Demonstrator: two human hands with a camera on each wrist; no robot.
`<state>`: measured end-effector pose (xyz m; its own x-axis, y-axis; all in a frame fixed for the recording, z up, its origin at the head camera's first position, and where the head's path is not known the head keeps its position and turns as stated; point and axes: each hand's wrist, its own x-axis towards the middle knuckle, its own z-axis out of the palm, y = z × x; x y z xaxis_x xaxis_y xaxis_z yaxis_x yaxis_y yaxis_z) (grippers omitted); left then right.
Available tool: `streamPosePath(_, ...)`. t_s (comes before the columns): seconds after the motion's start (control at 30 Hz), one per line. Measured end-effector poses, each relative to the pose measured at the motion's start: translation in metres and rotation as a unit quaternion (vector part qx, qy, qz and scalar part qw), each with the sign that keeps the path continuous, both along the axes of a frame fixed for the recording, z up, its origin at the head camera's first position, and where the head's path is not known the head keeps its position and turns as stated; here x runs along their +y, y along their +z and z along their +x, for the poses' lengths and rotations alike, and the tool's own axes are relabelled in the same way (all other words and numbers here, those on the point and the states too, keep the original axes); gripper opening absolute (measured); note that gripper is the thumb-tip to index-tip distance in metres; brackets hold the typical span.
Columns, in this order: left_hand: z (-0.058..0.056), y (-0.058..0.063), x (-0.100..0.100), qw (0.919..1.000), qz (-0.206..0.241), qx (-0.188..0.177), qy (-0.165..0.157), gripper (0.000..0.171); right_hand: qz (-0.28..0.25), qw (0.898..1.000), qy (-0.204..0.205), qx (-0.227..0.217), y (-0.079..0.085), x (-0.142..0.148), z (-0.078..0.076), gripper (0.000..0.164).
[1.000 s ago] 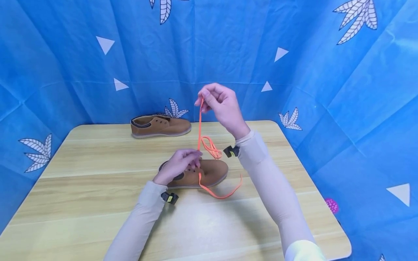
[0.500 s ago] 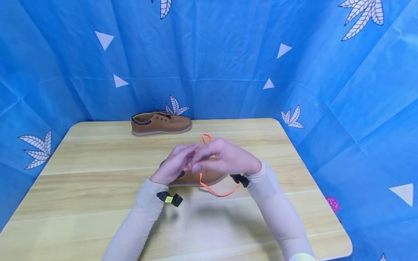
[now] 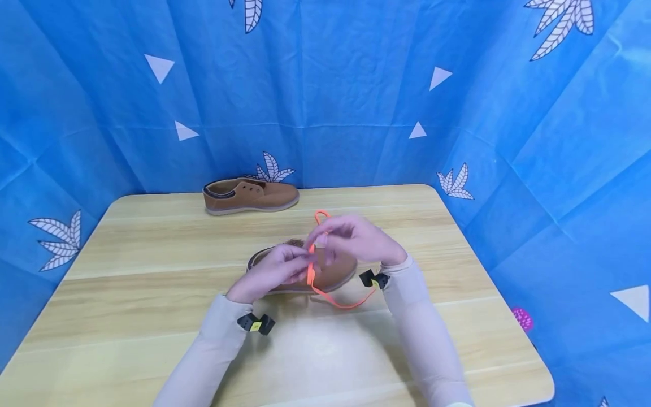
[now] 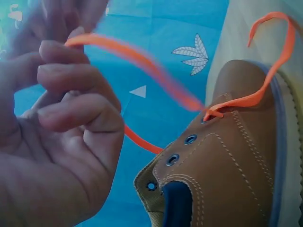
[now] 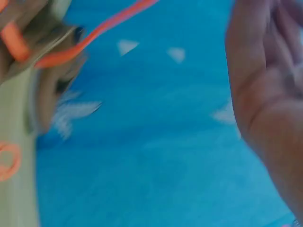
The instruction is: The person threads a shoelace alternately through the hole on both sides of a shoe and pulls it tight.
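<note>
A brown lace-up shoe (image 3: 338, 268) stands on the table, its toe toward the right. An orange shoelace (image 4: 255, 97) passes through its front eyelet, and the further eyelets (image 4: 191, 139) on this side hold no lace. My left hand (image 3: 272, 271) is over the shoe's opening, curled fingers pinching the lace by its fingertips in the left wrist view. Just right of it, my right hand (image 3: 358, 240) has its index fingertip at the upper part of the lace, thumb set apart; blur and overlap hide whether it grips. One lace end trails in front of the toe.
A second brown shoe (image 3: 272, 198), without a lace, stands at the table's back edge. A loop of orange lace (image 3: 321, 215) lies behind the near shoe, partly covered by the right hand. Blue patterned cloth (image 3: 356, 85) hangs behind the wooden table (image 3: 152, 339).
My right hand, earlier raised high with the lace drawn taut upward, has come down beside the left hand. The left hand has shifted slightly down and left. The shoes keep their places.
</note>
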<state>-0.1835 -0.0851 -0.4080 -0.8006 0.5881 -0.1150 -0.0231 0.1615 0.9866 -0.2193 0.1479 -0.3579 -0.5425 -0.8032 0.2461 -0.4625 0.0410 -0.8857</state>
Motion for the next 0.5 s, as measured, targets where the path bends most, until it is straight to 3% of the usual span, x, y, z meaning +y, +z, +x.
streamPosePath(0.1,0.005,-0.003,0.001,0.9994,-0.016,0.0,-0.03,0.037,0.0,0.997,-0.082,-0.002,-0.02,0.002,-0.02,0.024)
streamPosePath(0.17,0.007,-0.005,0.002,0.9986,-0.025,0.007,-0.046,0.035,0.028,0.996,-0.081,0.004,-0.032,-0.001,-0.029,0.026)
streamPosePath(0.37,0.009,-0.004,0.001,0.9945,-0.068,0.05,-0.063,0.029,0.142,0.989,0.048,0.015,-0.04,-0.012,-0.028,0.028)
streamPosePath(0.5,0.006,-0.005,0.002,0.9925,-0.079,0.049,-0.079,0.029,0.164,0.981,0.096,0.038,-0.041,-0.01,-0.028,0.023)
